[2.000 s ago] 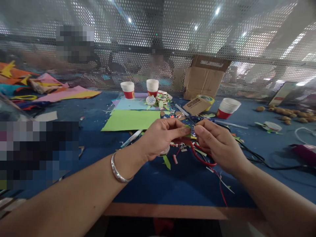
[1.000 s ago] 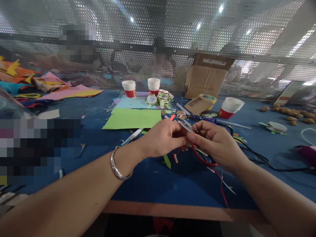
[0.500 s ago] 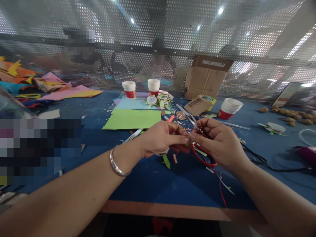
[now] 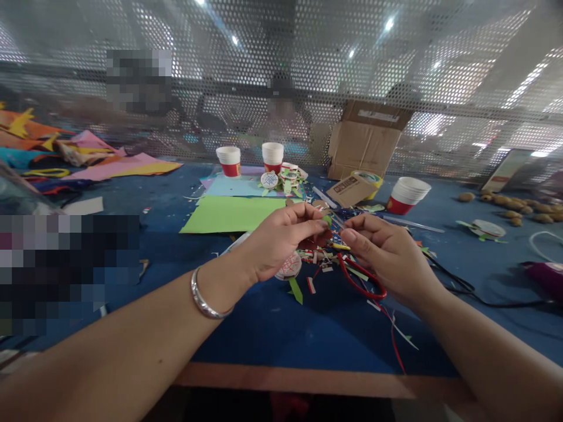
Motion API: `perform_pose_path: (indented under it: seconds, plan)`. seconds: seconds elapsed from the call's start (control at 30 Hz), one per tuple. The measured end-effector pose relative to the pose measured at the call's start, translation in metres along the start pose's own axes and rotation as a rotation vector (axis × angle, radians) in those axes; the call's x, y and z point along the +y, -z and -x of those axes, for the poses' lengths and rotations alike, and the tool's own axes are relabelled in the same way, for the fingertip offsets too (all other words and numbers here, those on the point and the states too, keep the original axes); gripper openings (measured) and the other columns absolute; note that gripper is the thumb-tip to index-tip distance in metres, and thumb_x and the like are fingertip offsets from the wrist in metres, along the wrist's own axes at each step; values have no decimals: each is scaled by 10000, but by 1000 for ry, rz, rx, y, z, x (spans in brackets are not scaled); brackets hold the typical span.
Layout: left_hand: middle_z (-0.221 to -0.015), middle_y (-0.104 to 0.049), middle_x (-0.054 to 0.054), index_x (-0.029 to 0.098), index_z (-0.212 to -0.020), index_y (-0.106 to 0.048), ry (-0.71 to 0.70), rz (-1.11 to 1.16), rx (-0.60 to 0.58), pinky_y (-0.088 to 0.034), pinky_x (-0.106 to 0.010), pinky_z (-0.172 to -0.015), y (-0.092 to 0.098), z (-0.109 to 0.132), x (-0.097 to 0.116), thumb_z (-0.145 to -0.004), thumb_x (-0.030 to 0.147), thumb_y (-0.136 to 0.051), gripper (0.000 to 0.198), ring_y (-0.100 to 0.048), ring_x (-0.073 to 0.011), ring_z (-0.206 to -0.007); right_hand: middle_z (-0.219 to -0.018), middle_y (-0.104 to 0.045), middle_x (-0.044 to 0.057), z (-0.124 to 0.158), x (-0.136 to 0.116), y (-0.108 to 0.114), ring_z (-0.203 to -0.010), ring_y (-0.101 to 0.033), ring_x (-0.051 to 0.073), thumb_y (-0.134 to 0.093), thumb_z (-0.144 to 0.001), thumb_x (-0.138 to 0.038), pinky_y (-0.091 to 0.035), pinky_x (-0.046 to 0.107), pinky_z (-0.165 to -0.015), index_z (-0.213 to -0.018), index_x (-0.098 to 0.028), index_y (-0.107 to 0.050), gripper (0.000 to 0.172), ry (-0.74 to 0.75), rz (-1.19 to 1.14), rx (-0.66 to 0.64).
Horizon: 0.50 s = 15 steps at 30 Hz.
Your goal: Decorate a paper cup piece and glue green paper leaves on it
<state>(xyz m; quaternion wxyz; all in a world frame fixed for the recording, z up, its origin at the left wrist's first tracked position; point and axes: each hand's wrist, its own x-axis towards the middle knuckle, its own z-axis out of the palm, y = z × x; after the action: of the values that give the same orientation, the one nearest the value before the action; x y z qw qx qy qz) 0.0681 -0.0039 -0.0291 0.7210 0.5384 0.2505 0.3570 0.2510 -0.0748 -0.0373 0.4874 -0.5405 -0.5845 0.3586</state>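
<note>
My left hand (image 4: 292,234) pinches a small green paper piece (image 4: 327,220) between thumb and fingertips. In my right hand (image 4: 382,249) is a pair of scissors with red handles (image 4: 361,284); the loops hang below my palm, and the thin metal blades point toward the green piece. Whether the blades touch the paper I cannot tell. Under my left hand lies a white disc with red lines (image 4: 289,265), partly covered, with a green paper strip (image 4: 296,291) sticking out of it. Small red, white and green paper scraps (image 4: 312,257) lie around it.
A green paper sheet (image 4: 229,214) lies behind my left hand. Paper cup stacks (image 4: 228,163) and paper turtles (image 4: 290,179) stand farther back. A cardboard box (image 4: 363,146), another cup stack (image 4: 409,194), walnut-like brown things (image 4: 512,205) and a black cable (image 4: 457,283) are to the right.
The scissor blades, raised and pointing up-left before, have swung down toward the green piece. My left hand has risen slightly with the green piece, uncovering more of the red-lined disc.
</note>
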Motion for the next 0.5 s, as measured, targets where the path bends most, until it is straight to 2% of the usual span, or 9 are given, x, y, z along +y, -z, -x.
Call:
perform_pose_path:
  seconds: [0.2,0.5]
  plan:
    - [-739,-628,15,137,-823,-601,13,4,-34,-457,-241,-702,-3,1,-2,-827,154,-699,100,-589,-85,-676,-535,-412,-79,3,-7,-1,-479,-306,79,-685,-881,-573,-209,240,-440,-878,-186,-621,393,43,147,-31]
    - [-741,-627,5,139,-844,-613,67,-8,-51,-439,-250,-677,-5,2,-3,-865,201,-697,106,-598,-103,-684,-535,-418,-76,3,-4,1,-478,-290,81,-663,-891,-601,-173,243,-425,-916,-181,-635,422,34,166,-53]
